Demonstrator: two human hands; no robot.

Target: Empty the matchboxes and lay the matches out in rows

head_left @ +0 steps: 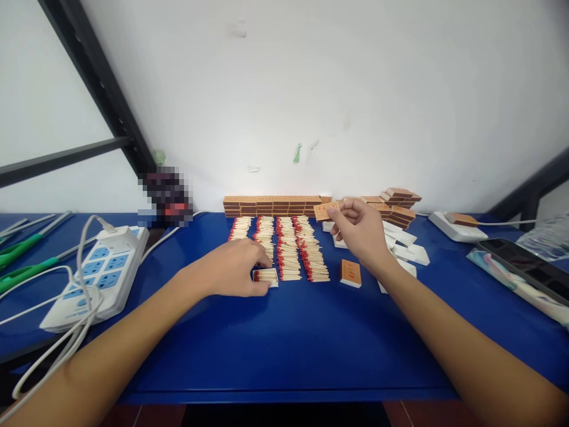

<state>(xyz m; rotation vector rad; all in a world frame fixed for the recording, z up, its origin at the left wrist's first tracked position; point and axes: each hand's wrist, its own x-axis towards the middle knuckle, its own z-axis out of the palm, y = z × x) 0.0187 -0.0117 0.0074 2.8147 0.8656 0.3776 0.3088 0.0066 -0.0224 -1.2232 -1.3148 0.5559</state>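
My left hand (237,267) rests on the blue table (284,344), fingers closed round a small white tray of matches (265,276). My right hand (361,228) is raised a little and pinches an orange matchbox sleeve (326,211) between thumb and fingers. Several rows of red-tipped matches (284,249) lie between the hands. A closed orange matchbox (351,273) sits just below my right hand. A row of stacked matchboxes (273,206) lines the wall, with a looser pile (398,207) to its right. White empty trays (406,249) lie under my right wrist.
A white power strip (100,270) with looped cables lies at the left, beside green-handled tools (22,255). At the right are another white strip (453,225), a dark phone-like slab (524,267) and a plastic bag (544,237). Black frame bars stand at both sides.
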